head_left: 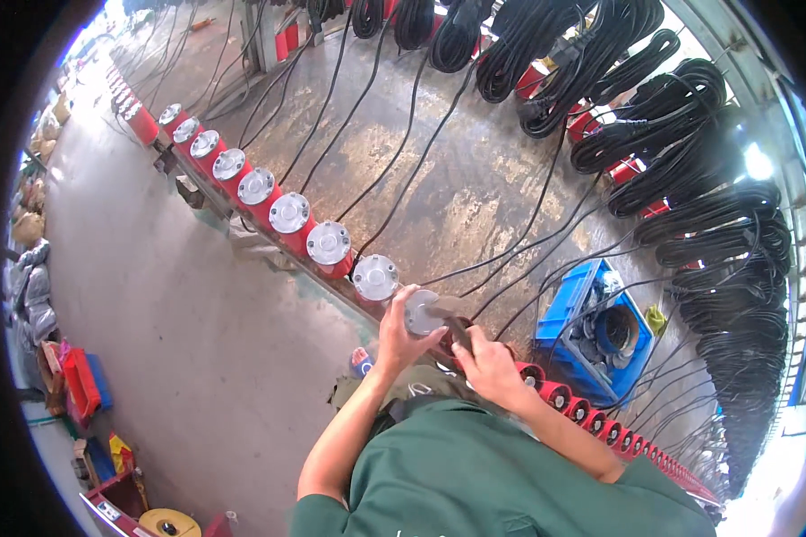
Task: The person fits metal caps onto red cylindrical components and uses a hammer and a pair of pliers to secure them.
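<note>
The person wears a dark green short-sleeved cotton work shirt [493, 474], its cloth creased across the shoulders and its sleeves ending above the elbows. Below those sleeves both forearms are bare, and the left hand [401, 340] and right hand [491, 367] carry no gloves.

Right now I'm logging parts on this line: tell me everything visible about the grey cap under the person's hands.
The grey cap is a round, dull metal-looking disc, seated atop a red housing at the near end of a row of capped red units. The left hand grips its side; the right hand presses a dark tool against its edge. Its underside is hidden.
</note>
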Available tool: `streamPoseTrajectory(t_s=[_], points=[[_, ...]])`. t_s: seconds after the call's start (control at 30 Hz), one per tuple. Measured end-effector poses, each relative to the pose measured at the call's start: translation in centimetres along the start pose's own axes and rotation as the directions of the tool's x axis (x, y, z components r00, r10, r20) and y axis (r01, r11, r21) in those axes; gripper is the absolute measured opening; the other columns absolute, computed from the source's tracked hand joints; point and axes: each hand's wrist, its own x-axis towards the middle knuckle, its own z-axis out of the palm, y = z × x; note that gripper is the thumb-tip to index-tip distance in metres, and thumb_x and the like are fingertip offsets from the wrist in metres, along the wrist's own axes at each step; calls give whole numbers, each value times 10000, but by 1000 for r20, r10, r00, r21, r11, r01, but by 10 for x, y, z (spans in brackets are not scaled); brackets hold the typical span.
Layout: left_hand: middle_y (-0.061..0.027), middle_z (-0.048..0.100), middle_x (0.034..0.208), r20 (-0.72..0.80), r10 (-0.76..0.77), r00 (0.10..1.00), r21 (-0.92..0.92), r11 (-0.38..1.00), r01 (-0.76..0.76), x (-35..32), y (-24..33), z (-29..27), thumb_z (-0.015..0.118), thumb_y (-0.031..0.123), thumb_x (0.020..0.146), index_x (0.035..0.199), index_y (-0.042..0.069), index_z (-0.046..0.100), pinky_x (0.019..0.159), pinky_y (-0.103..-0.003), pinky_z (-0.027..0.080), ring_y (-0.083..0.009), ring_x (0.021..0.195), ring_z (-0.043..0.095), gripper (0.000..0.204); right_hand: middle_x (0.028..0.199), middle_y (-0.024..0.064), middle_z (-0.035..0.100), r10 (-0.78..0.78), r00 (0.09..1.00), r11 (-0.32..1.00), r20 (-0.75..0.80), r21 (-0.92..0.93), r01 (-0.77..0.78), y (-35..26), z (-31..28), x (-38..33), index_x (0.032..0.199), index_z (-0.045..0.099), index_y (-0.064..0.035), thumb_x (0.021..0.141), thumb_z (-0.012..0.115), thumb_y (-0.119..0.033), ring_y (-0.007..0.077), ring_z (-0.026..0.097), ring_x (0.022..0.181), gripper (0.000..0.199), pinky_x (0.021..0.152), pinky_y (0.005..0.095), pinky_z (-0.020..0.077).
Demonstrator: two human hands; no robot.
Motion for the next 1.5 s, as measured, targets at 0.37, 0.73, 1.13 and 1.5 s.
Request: streamPoseTrajectory(t_s=[0.37, 0.73, 1.13, 1.5], points=[[-221, 585, 1462, 28, 51, 998, -135, 990, -47, -9, -2, -16, 927, 138, 718, 1545, 15, 406, 1136, -453, 473, -397, 1377, 573, 986, 736, 202, 615, 46, 992, 987, -117, 156, -27, -20, -43, 16, 1033, 666, 39, 993, 705, -224, 245, 600, 650, 269, 645, 395, 475], [-230, 638, 1351, 48, -71, 996, 166, 984, 62, -22, -70, 3, 955, 187, 622, 1476, 19, 483, 1072, -485, 514, -430, 1267, 625, 991, 864, 204, 748, 81, 996, 995, -44, 68, -77, 27, -30, 68, 970, 687, -23, 815, 791, -202, 370, 763, 863, 259, 793, 426, 590], [-243, 587, 1399, -67, -57, 996, 216, 974, 70, -21, -74, 28, 950, 185, 660, 1480, 47, 465, 1088, -516, 478, -456, 1299, 574, 963, 854, 245, 728, -3, 994, 1000, -113, 22, 6, 56, -8, 68, 973, 701, -12, 771, 800, -188, 439, 733, 849, 286, 751, 495, 575], [-196, 729, 1200, -58, -75, 995, 193, 978, 85, -15, -80, 14, 946, 225, 671, 1341, 14, 565, 971, -469, 561, -361, 1115, 719, 799, 892, 199, 773, 81, 990, 980, -114, 189, -58, 53, -11, 59, 971, 712, -3, 771, 812, -221, 369, 772, 879, 311, 802, 447, 601]])
